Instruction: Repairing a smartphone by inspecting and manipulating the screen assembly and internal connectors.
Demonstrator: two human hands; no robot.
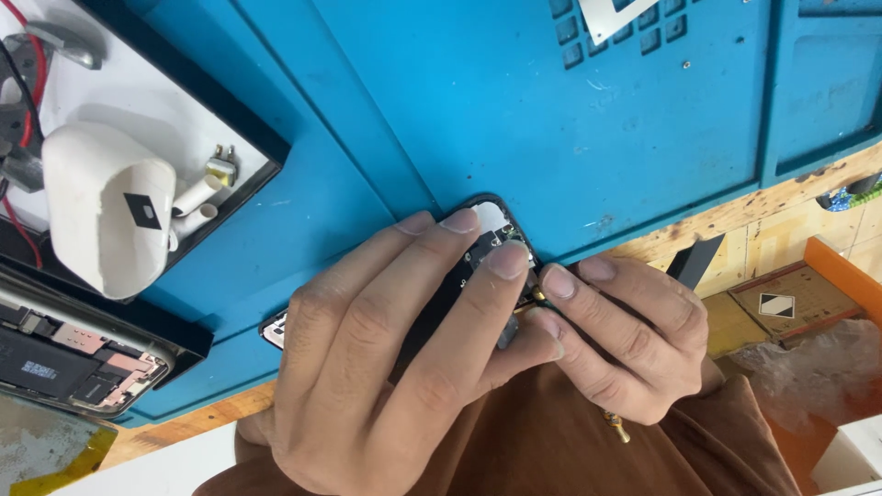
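Both hands [478, 340] curled over phone [491, 241]

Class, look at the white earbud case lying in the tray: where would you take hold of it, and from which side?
Grip the white earbud case across its two long, rounded flanks, coming straight down from above. It lies flat in the tray with its broad face up. Earbud stems crowd one side and red wires the other, so a sideways approach looks cramped.

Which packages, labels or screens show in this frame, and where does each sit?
Brown cardboard box: right edge, flat, with a black-and-white diamond label on top.
White earbud case: upper left, rounded, bearing a small black square sticker.
Opened phone: lower left, with a white label on its black battery.
Crumpled clear plastic wrap: lower right.
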